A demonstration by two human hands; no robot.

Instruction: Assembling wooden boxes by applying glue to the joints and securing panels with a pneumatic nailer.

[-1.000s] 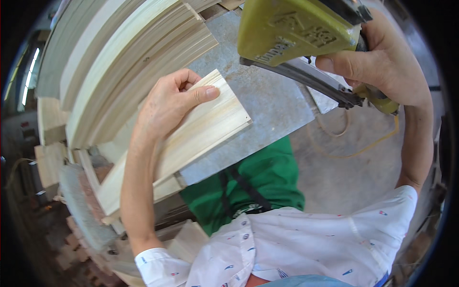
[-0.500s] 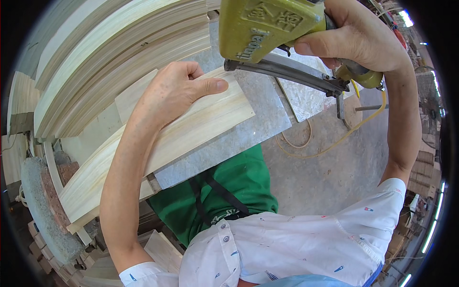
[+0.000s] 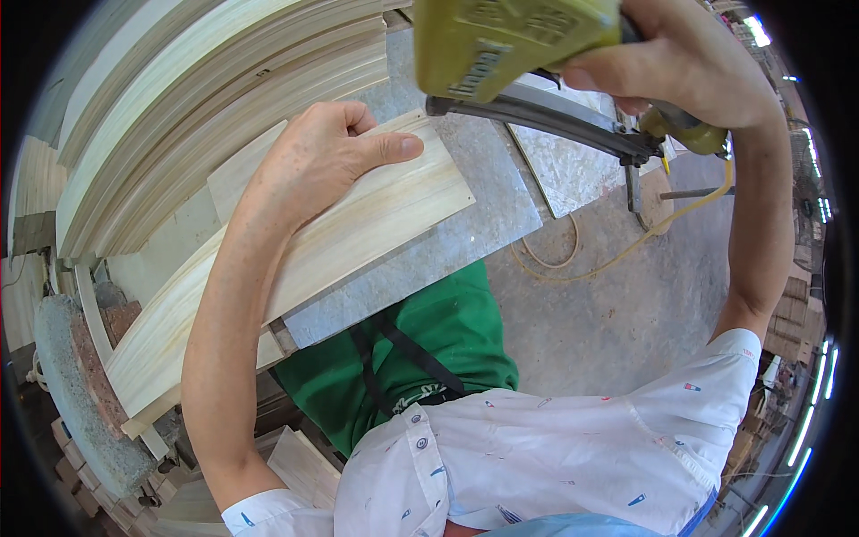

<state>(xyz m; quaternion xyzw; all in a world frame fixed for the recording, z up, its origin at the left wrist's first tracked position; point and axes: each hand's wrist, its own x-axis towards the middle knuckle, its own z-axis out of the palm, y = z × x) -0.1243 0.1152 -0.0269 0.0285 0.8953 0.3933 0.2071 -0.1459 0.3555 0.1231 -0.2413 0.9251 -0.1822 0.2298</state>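
Work surface: flat, grey metal sheet (image 3: 497, 197), extending from beneath the left hand (image 3: 327, 157) toward the right hand (image 3: 680, 72). One long, pale wooden board (image 3: 385, 201) lies partly on it, directly under the left hand. A stack of long, pale wooden planks (image 3: 237, 98) occupies the side beyond the left hand.
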